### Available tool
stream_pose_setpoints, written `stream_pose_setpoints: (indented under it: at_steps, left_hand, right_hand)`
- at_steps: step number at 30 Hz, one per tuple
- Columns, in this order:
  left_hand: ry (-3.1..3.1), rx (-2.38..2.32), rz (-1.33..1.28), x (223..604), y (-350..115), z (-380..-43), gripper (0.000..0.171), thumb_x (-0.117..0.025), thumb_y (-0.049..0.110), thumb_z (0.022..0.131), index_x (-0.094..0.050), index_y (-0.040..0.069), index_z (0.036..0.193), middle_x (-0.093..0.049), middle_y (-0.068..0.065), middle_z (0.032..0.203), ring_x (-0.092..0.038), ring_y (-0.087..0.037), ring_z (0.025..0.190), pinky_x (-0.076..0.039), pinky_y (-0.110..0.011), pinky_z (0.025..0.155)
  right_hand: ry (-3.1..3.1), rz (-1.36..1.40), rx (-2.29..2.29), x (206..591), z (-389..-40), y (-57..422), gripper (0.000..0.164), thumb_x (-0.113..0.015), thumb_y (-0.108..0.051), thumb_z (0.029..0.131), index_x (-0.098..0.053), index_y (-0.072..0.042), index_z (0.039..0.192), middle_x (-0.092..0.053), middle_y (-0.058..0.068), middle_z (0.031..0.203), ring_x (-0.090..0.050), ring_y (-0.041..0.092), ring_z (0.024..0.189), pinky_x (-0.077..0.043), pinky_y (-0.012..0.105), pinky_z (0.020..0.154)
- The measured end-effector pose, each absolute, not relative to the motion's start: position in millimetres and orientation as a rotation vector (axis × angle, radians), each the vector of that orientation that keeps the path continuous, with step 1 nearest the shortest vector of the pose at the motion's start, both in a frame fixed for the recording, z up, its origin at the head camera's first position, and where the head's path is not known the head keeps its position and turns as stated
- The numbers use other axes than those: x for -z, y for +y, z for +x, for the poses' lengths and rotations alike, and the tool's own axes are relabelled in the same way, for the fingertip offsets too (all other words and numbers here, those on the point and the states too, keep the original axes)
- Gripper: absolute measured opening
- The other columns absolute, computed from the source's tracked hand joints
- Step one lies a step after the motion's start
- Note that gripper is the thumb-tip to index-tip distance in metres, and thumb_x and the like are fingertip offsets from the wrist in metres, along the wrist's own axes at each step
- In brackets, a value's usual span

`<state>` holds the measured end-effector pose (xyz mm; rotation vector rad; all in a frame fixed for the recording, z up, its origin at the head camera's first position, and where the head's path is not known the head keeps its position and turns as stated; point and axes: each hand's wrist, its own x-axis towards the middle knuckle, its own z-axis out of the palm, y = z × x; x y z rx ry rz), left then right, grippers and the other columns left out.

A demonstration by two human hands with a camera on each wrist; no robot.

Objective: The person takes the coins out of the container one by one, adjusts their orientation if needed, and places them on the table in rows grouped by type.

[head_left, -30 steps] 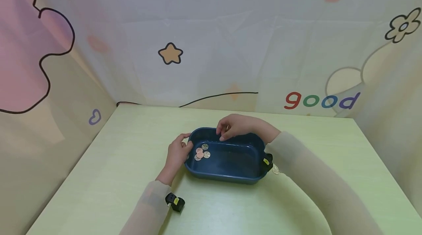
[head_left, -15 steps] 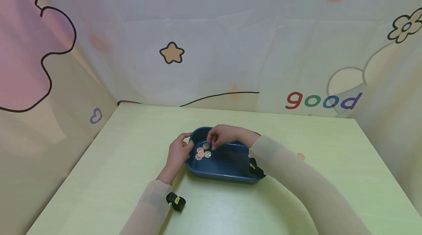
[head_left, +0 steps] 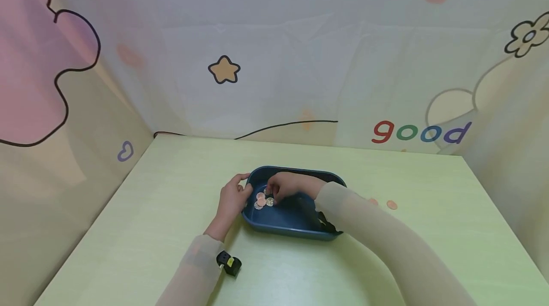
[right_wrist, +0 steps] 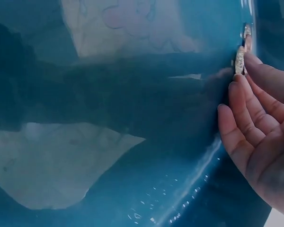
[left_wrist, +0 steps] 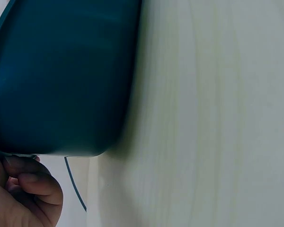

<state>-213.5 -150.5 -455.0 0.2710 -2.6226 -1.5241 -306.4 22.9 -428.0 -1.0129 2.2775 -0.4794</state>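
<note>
My left hand (head_left: 232,197) grips the left end of a dark blue tray (head_left: 291,233), thumb and fingers at its rim. In the left wrist view the curled fingers (left_wrist: 38,184) press against that end of the tray. Inside the tray, near its left end, lie several coins, among them a copper coin (head_left: 261,202) and silver coins (head_left: 259,205). My right hand (head_left: 286,186) reaches down to them with bent fingers. From the right wrist, its thumb and forefinger pinch at a silver coin (right_wrist: 239,60), while more coins (right_wrist: 247,31) lie just beyond.
On the pale table (head_left: 163,229), right of the tray, lie copper coins, one of them (head_left: 391,205) beside another (head_left: 373,201) partly covered by the right sleeve. A printed curtain (head_left: 274,58) stands behind the table and along both sides.
My right hand has moved left and down, from over the tray's far rim to the coins inside. Copper coins on the table have come out from behind the right sleeve. The left hand stays put.
</note>
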Motion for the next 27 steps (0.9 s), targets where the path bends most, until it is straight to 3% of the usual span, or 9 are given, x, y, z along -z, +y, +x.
stream_pose_setpoints:
  at_steps: [14, 21, 27]
  left_hand:
    - [-2.616, 1.524, 0.257, 456.1, -149.9, -213.6, 0.045, -0.055, 0.013, 0.095, -0.060, 0.002, 0.139, -0.036, 0.005, 0.056, -0.037, -0.011, 0.048, -0.031, -0.024, 0.050]
    - [-2.614, 1.538, 0.249, 455.3, -150.0, -213.9, 0.046, -0.055, 0.011, 0.095, -0.060, 0.002, 0.139, -0.036, 0.006, 0.056, -0.039, -0.010, 0.048, -0.032, -0.023, 0.050]
    - [-2.625, 1.518, 0.272, 454.8, -150.1, -213.3, 0.045, -0.054, 0.012, 0.095, -0.060, 0.003, 0.139, -0.036, 0.005, 0.056, -0.039, -0.011, 0.049, -0.032, -0.023, 0.050]
  right_hand:
    - [2.347, -1.007, 0.440, 433.8, -302.8, 15.8, 0.020, -0.077, -0.007, 0.087, -0.069, -0.002, 0.105, -0.060, 0.003, 0.086, -0.052, 0.010, 0.076, -0.041, 0.018, 0.067]
    - [2.389, -1.004, 0.395, 427.3, -303.0, 17.6, 0.008, -0.077, -0.008, 0.088, -0.069, -0.005, 0.087, -0.060, 0.000, 0.080, -0.050, 0.010, 0.072, -0.039, 0.019, 0.066]
    - [2.382, -1.025, 0.346, 418.7, -305.8, 21.3, 0.014, -0.071, -0.007, 0.093, -0.070, -0.007, 0.079, -0.060, -0.003, 0.075, -0.052, 0.008, 0.067, -0.041, 0.018, 0.064]
